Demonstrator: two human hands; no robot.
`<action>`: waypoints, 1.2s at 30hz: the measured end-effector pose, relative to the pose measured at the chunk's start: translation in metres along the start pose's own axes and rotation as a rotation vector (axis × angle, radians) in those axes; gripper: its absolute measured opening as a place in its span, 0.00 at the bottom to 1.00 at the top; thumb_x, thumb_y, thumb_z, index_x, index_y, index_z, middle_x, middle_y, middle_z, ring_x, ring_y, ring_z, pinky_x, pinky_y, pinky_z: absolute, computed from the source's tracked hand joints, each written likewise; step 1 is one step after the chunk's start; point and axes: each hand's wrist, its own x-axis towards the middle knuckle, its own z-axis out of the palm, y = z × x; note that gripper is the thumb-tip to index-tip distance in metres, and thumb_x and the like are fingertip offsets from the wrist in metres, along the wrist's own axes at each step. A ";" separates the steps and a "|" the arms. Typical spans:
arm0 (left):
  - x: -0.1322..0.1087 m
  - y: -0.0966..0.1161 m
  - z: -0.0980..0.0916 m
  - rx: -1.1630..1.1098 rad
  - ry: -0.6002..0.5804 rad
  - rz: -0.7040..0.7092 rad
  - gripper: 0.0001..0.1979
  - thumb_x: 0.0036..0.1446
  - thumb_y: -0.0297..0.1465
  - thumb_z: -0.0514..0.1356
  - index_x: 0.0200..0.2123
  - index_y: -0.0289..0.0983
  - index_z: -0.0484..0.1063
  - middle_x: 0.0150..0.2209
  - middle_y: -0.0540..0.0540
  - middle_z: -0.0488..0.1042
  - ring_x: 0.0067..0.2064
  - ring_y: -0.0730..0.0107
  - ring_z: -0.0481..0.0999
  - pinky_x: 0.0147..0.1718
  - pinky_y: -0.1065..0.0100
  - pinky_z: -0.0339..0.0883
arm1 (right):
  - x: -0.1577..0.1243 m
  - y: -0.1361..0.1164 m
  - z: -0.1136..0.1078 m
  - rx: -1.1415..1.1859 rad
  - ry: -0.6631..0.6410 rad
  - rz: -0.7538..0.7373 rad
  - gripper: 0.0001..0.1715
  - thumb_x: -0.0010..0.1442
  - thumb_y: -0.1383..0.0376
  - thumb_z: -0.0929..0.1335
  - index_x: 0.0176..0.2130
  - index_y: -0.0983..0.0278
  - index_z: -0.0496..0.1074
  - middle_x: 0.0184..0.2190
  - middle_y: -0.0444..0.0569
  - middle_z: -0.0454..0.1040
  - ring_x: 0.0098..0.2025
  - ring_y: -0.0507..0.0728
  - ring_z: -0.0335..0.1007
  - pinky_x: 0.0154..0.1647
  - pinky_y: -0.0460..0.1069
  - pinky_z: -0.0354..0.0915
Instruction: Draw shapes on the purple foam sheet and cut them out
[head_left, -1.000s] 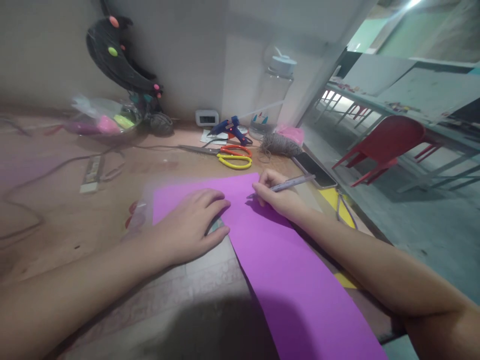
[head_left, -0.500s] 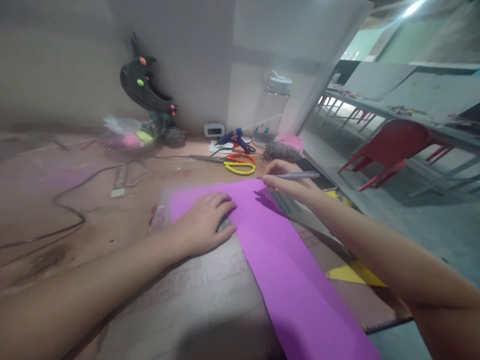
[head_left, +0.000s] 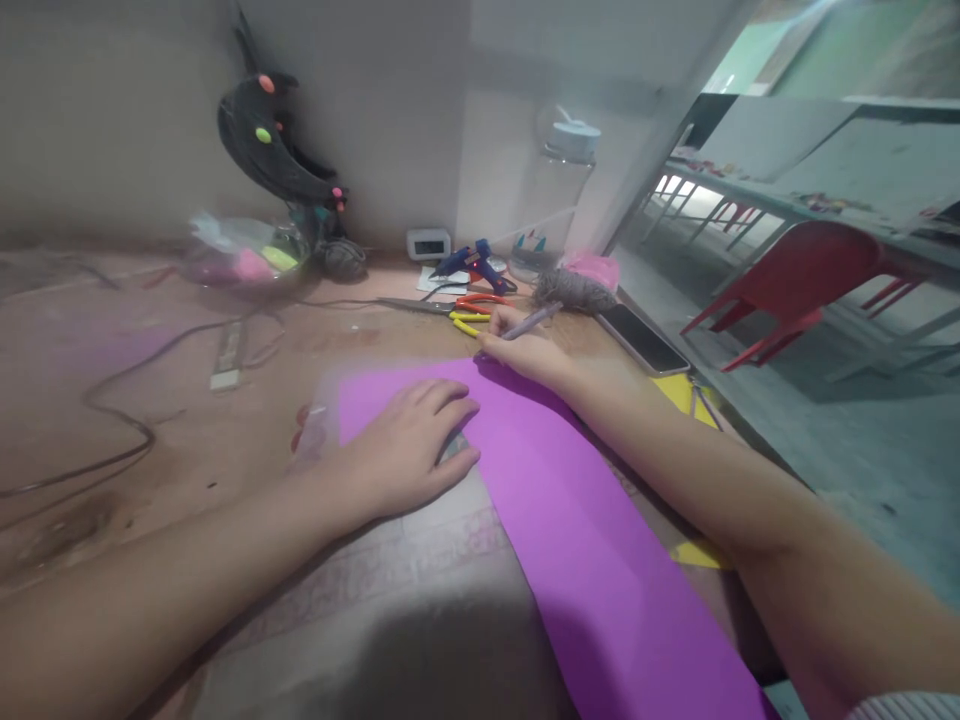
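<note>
A long purple paper sheet [head_left: 570, 520] runs across the table toward my body, its far edge lying flat. My left hand [head_left: 420, 440] rests on the paper's left part with fingers stretched out, pressing it down. In my right hand [head_left: 521, 350] a pen [head_left: 531, 321] is gripped, its tip at or near the paper's far edge; the exact contact is hard to see. Just beyond that hand lie scissors [head_left: 471, 319] with orange and yellow handles, partly hidden by my fingers. A translucent printed sheet [head_left: 442, 545] lies beneath the paper.
Behind stand a blue glue gun [head_left: 472, 262], a small white digital clock [head_left: 428, 244], a clear bottle [head_left: 559, 190] and grey yarn [head_left: 574, 292]. A phone [head_left: 643, 338] lies at the right edge. A dark cable [head_left: 142, 430] curves along the left. A red chair [head_left: 802, 280] stands off right.
My right hand has moved left along the paper's far edge with the pen, which now tilts more steeply. My left hand stays in place on the paper. The view has shifted slightly.
</note>
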 end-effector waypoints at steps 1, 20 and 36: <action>0.000 0.000 0.000 -0.001 0.004 0.002 0.23 0.69 0.41 0.56 0.59 0.32 0.72 0.61 0.32 0.70 0.63 0.45 0.68 0.63 0.43 0.63 | 0.000 0.001 0.000 -0.018 0.019 0.004 0.13 0.57 0.66 0.68 0.26 0.59 0.59 0.20 0.39 0.65 0.26 0.52 0.66 0.25 0.46 0.56; 0.000 0.000 0.000 -0.004 0.000 -0.004 0.24 0.69 0.42 0.55 0.59 0.32 0.73 0.61 0.33 0.71 0.64 0.45 0.68 0.64 0.43 0.63 | -0.006 -0.001 0.001 -0.051 -0.017 -0.001 0.14 0.57 0.62 0.69 0.26 0.59 0.59 0.21 0.38 0.66 0.26 0.52 0.65 0.28 0.47 0.56; 0.000 0.000 0.000 -0.009 0.002 -0.016 0.23 0.69 0.42 0.55 0.58 0.34 0.72 0.61 0.34 0.71 0.64 0.46 0.68 0.64 0.44 0.62 | -0.002 0.003 0.001 -0.115 0.061 -0.017 0.14 0.56 0.65 0.68 0.25 0.59 0.57 0.22 0.39 0.63 0.27 0.52 0.59 0.29 0.48 0.54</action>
